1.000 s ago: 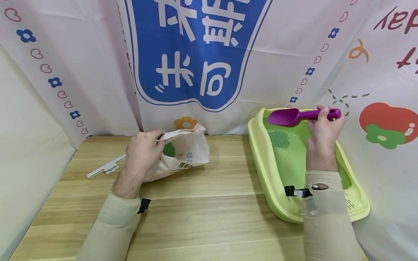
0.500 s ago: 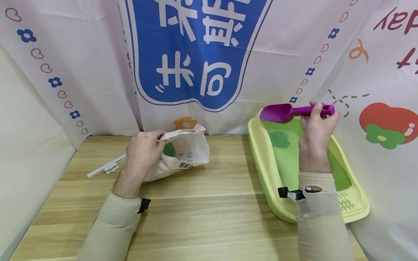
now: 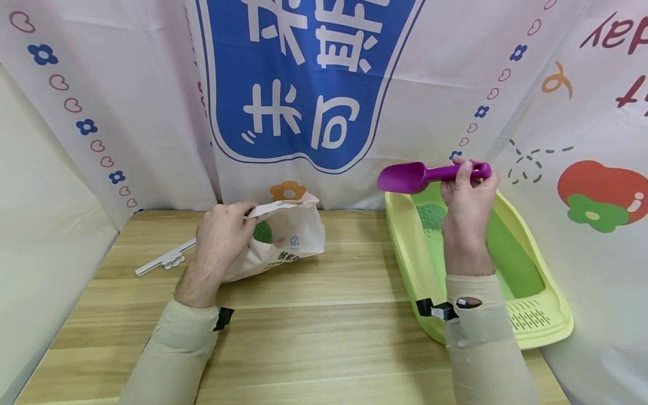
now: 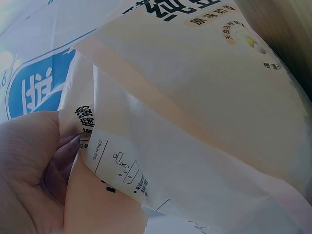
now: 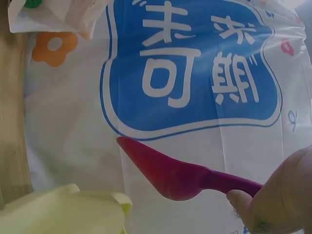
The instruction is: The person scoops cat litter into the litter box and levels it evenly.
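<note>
Above the far left corner of a yellow-green plastic tray with raised rim (image 3: 411,247), a purple plastic scoop with rounded bowl (image 3: 431,173) is held in the air. Its long axis runs from left to right, almost level; the bowl points to the left, and its tip reaches past the left rim of the tray. The right hand (image 3: 468,211) has its fingers closed around the handle, near the end, so that the bowl lies to the left of the fingers and the handle's end shows a little to the right of them. Green fine grains (image 3: 432,217) lie in the tray, at its far left part. On the wooden bench (image 3: 324,343), well to the left, the fingers of the left hand (image 3: 220,236) pinch the edge of an opened white bag with printed letters (image 3: 301,228); its mouth turns to the right. A white long clip (image 3: 164,261) lies on the bench, left of this hand.
</note>
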A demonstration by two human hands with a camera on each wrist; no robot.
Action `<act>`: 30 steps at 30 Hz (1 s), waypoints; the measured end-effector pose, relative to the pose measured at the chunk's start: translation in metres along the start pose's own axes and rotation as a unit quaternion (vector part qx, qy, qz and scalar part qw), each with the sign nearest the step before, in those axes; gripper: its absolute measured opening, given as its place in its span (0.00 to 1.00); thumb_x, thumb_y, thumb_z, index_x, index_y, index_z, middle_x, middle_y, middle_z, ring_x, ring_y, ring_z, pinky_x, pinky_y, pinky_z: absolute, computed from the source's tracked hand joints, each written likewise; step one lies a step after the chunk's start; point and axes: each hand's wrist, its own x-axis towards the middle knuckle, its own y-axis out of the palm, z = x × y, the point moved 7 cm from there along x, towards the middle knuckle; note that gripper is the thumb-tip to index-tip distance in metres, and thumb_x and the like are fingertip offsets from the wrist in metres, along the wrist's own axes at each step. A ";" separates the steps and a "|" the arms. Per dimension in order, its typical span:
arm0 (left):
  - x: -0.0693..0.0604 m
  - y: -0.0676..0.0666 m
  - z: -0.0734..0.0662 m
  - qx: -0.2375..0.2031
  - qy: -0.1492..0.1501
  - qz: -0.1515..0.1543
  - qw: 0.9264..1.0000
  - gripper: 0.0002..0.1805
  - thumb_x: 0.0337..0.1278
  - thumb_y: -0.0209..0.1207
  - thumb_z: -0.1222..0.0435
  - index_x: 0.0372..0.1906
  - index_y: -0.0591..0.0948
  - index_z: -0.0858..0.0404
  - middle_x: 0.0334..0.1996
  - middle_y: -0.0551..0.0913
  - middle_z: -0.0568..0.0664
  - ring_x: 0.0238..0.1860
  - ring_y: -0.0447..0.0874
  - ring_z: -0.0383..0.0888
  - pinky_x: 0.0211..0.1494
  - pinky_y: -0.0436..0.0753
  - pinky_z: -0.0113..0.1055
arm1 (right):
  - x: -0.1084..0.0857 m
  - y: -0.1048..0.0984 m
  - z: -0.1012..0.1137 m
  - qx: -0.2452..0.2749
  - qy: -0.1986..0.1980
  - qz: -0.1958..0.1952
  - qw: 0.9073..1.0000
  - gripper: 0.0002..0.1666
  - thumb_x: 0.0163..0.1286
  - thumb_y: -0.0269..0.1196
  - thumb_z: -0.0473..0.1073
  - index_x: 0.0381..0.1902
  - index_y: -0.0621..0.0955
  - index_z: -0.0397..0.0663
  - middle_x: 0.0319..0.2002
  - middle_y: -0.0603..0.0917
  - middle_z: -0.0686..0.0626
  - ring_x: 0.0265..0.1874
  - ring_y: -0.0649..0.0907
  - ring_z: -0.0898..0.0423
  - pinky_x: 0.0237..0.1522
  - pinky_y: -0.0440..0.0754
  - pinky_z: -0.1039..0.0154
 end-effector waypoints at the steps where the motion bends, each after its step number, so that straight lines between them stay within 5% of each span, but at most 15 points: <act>1: 0.000 0.000 0.000 0.000 0.000 0.000 1.000 0.13 0.83 0.68 0.66 0.61 0.95 0.62 0.51 0.99 0.65 0.44 0.99 0.71 0.45 0.92 0.70 | -0.002 0.002 -0.002 -0.002 0.000 0.003 1.000 0.14 0.94 0.57 0.46 0.69 0.72 0.54 0.72 0.87 0.51 0.83 0.85 0.49 0.90 0.74 0.49; 9: 0.000 0.000 0.001 0.000 0.003 0.000 1.000 0.12 0.83 0.68 0.67 0.61 0.95 0.62 0.50 0.99 0.65 0.43 0.99 0.70 0.44 0.92 0.69 | -0.022 0.021 -0.017 -0.027 -0.007 0.037 0.999 0.12 0.94 0.58 0.44 0.68 0.74 0.51 0.66 0.87 0.49 0.80 0.87 0.45 0.88 0.77 0.46; 18: 0.000 0.001 0.001 0.002 0.003 -0.003 1.000 0.12 0.83 0.68 0.67 0.60 0.95 0.62 0.50 0.99 0.65 0.43 0.99 0.70 0.43 0.92 0.69 | -0.039 0.037 -0.034 -0.081 -0.031 0.077 0.993 0.05 0.95 0.57 0.44 0.61 0.73 0.54 0.60 0.89 0.49 0.64 0.94 0.53 0.80 0.87 0.47; 23: 0.000 0.000 0.000 0.001 0.006 -0.007 1.000 0.12 0.83 0.67 0.67 0.60 0.95 0.63 0.49 0.99 0.65 0.43 0.99 0.70 0.43 0.92 0.69 | -0.046 0.043 -0.043 -0.102 -0.016 0.103 0.989 0.04 0.96 0.56 0.45 0.61 0.74 0.56 0.66 0.87 0.44 0.69 0.93 0.49 0.82 0.86 0.45; 30: 0.000 0.001 0.000 0.002 0.007 -0.007 1.000 0.12 0.83 0.68 0.67 0.60 0.95 0.63 0.50 0.99 0.65 0.44 0.99 0.70 0.43 0.92 0.69 | -0.052 0.050 -0.055 -0.106 0.014 0.129 0.986 0.05 0.96 0.55 0.44 0.63 0.73 0.56 0.61 0.87 0.48 0.66 0.93 0.51 0.83 0.84 0.45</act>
